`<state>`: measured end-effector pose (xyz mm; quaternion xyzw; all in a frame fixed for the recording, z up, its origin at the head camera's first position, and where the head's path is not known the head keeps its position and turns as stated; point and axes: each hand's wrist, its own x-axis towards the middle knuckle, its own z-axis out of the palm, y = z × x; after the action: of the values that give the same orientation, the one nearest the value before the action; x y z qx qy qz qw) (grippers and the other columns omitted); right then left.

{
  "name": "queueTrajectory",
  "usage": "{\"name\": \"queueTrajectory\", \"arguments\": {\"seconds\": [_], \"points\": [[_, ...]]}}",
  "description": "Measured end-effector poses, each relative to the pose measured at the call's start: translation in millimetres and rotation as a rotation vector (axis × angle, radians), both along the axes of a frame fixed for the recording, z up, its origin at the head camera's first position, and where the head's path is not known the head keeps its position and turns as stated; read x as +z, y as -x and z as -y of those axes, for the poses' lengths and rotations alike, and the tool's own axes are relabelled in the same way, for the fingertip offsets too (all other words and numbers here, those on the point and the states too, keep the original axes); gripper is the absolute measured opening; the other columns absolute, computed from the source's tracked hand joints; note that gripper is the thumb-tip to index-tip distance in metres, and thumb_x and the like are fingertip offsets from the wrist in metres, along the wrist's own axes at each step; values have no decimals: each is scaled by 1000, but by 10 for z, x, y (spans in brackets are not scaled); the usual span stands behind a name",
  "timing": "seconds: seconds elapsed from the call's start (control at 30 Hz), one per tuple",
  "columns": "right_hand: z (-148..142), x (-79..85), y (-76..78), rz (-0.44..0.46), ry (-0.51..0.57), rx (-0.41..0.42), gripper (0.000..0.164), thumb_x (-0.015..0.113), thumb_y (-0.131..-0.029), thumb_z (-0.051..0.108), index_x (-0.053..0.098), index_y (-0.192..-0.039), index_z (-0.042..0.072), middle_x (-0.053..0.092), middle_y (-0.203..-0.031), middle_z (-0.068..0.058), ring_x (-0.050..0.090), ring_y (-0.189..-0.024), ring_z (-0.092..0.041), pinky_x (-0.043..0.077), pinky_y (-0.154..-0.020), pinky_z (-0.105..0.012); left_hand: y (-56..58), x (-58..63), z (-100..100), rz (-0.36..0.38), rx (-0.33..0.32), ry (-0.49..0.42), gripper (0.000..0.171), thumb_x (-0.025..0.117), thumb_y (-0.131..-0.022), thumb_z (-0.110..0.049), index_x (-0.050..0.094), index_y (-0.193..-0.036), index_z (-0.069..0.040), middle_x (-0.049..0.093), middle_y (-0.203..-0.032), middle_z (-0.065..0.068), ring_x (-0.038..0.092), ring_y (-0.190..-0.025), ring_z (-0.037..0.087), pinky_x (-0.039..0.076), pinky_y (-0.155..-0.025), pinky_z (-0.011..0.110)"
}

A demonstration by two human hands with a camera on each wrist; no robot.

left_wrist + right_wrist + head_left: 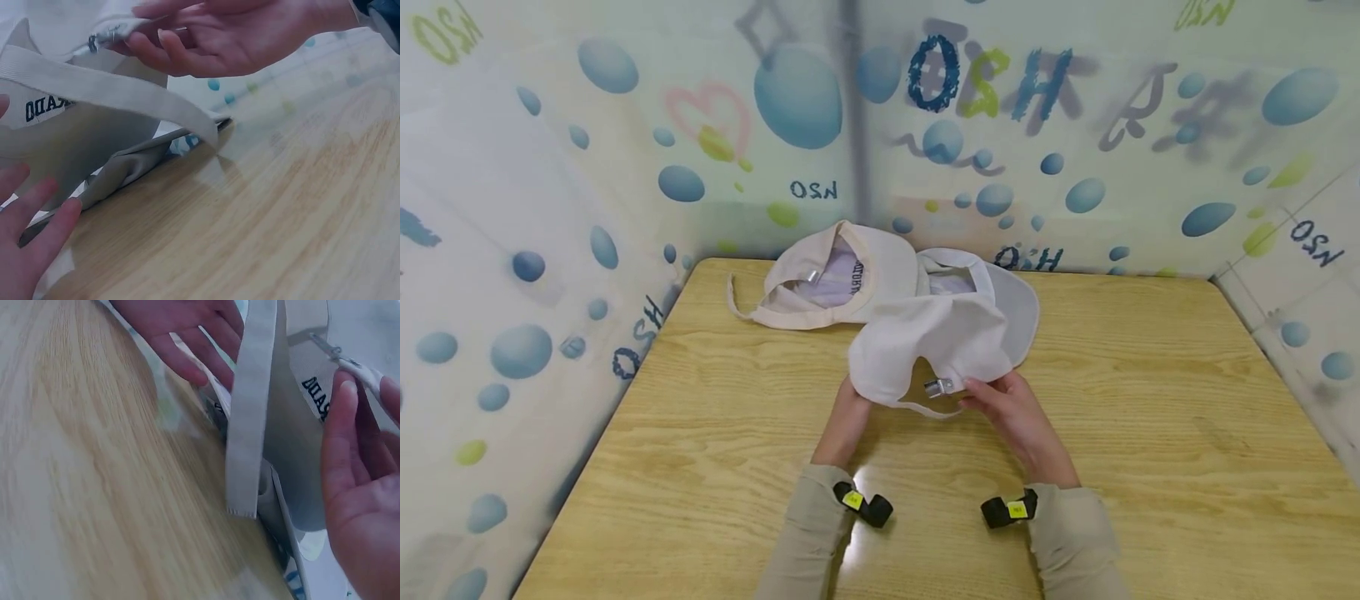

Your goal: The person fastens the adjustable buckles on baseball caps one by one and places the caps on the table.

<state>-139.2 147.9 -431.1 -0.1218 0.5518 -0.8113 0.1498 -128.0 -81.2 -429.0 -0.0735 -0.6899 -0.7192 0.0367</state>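
A white baseball cap (895, 342) is between both hands, its back opening and strap toward the person. My right hand (1018, 421) pinches the cap's edge beside the metal buckle (938, 387) between thumb and fingers. Straight, spread fingers of my left hand (847, 421) support the cap's left side from below; they show in the left wrist view as the left hand (34, 231). The loose strap (250, 419) hangs down between the hands. Dark lettering (315, 397) shows inside the cap.
Behind lie a cream cap (805, 308) with its strap out to the left, and another white cap (1018, 304), partly covered by the held one. They rest on a wooden table (1150, 400). Printed sheeting (715, 192) walls the back and sides.
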Motion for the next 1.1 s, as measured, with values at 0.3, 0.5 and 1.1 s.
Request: {"name": "queueTrajectory", "arguments": {"seconds": [0.3, 0.5, 1.1], "points": [[34, 20, -3, 61, 133, 0, 29, 48, -89, -3, 38, -115, 5, 51, -101, -9, 58, -81, -16, 50, -70, -24, 40, -209, 29, 153, 38, 83, 31, 51, -90, -11, 53, -120, -4, 56, -116, 5, 49, -108, 14, 35, -94, 31], [24, -1, -14, 110, 354, 63, 21, 37, -92, -7, 39, -111, 3, 55, -97, -10, 60, -82, -17, 50, -72, -23, 22, -356, 37, 196, -121, 194, 16, 53, -87, -10, 58, -76, 0, 57, -62, 8, 55, -55, 17, 47, -55, 30], [202, 108, -37, 401, 1206, 473, 19, 35, -96, 7, 48, -100, -6, 52, -92, -12, 52, -71, -17, 41, -64, -19, -173, -312, -303, 76, -499, 481, 32, 63, -80, -43, 58, -110, -32, 59, -67, -5, 53, -53, 11, 45, -50, 26]]}}
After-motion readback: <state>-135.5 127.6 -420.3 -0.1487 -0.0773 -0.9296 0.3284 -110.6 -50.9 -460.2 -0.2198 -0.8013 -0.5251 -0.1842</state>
